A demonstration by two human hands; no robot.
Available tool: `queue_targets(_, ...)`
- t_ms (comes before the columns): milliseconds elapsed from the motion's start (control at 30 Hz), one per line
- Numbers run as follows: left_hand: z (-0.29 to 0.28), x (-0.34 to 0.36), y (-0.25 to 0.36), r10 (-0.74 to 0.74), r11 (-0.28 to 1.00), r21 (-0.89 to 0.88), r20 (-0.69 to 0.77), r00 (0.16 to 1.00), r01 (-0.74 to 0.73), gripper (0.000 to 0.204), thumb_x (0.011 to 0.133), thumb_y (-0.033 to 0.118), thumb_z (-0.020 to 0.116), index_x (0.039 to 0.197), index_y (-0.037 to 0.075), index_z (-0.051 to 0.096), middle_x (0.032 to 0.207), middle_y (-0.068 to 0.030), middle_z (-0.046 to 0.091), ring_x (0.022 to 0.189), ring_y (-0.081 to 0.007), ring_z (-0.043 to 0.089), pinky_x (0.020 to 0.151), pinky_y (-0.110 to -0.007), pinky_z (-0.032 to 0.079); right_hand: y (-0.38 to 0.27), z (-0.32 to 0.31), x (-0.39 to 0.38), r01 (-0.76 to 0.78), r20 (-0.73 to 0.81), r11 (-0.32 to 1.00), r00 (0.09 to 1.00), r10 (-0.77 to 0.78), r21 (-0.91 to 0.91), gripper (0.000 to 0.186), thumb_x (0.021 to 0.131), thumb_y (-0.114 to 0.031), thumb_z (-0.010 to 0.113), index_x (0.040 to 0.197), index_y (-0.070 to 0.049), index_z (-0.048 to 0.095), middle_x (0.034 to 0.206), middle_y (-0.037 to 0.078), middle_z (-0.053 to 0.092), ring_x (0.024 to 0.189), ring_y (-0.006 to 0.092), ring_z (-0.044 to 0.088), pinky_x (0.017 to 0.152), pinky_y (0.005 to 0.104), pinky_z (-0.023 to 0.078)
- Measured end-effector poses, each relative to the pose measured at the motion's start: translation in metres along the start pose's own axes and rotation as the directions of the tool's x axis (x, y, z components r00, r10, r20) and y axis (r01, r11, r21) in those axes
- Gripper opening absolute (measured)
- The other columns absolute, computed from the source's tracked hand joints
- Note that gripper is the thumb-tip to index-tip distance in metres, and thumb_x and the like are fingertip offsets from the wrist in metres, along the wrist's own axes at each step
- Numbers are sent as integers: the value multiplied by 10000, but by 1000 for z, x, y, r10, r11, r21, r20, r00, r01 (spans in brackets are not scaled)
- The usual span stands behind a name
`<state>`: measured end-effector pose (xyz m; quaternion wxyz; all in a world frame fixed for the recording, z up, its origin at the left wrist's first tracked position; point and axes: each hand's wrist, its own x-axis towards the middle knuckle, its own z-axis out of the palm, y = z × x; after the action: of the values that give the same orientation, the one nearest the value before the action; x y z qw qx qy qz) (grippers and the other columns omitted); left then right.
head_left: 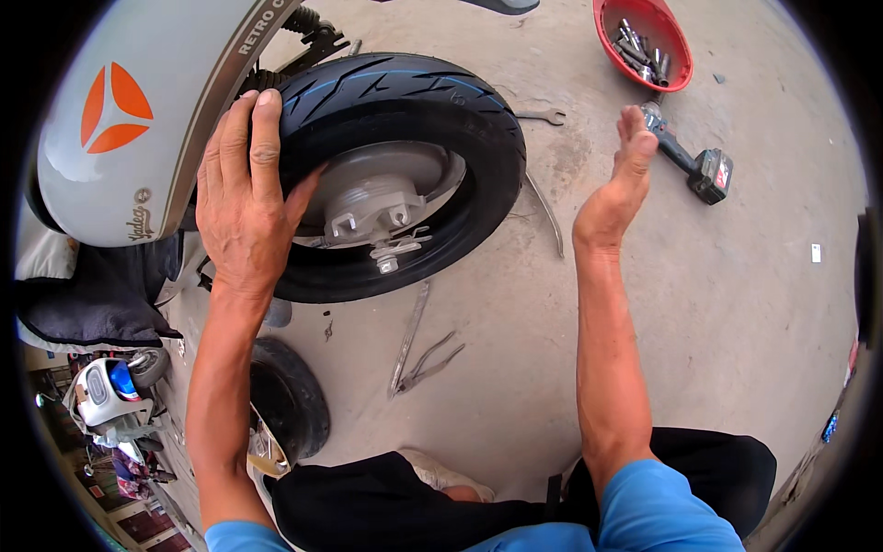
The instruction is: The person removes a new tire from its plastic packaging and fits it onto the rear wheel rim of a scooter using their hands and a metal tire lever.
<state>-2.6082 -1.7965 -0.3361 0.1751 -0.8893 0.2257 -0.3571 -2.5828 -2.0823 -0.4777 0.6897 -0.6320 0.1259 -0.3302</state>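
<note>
A black scooter tyre [386,92] with a blue line on its tread sits round a silver wheel hub [377,198], on a scooter with a white body panel [120,120]. My left hand [244,189] lies on the tyre's left side, fingers stretched out along the sidewall and the thumb toward the hub. Over the floor to the right of the wheel, my right hand [616,184] is raised, touching nothing, its fingers straight and seen edge-on. Just beyond it lies a cordless impact wrench [681,152] with a black battery.
A red bowl [602,18] of sockets stands at the far right. An open-ended wrench [552,116] and a tyre lever [549,221] lie beside the wheel. Nearer me are another metal bar [409,336], pliers [428,363] and a loose tyre [299,396]. Another scooter [106,396] stands at left.
</note>
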Motion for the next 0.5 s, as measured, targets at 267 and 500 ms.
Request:
queue_targets(267,8,-7,7,-12,997,-79,-52,999,7,957,550,104,887,1425,97,501,1344,-137,585,1196,-331,585,990,-415,499,22,57,-17,263,92,964,960,-266,41,842,914,-718,384,1243,36,563,1098,184,632,1096,313,579,983,423,393)
queue_targets(500,-1,-3,-5,-16,998,-55,26,1000,17,960,603,65,879,1456,58,437,1389,-158,540,1232,-335,563,1021,-420,479,35,53,-24,131,408,985,910,-75,-111,976,916,-786,356,1375,65,489,1308,272,583,1282,387,527,1105,421,379)
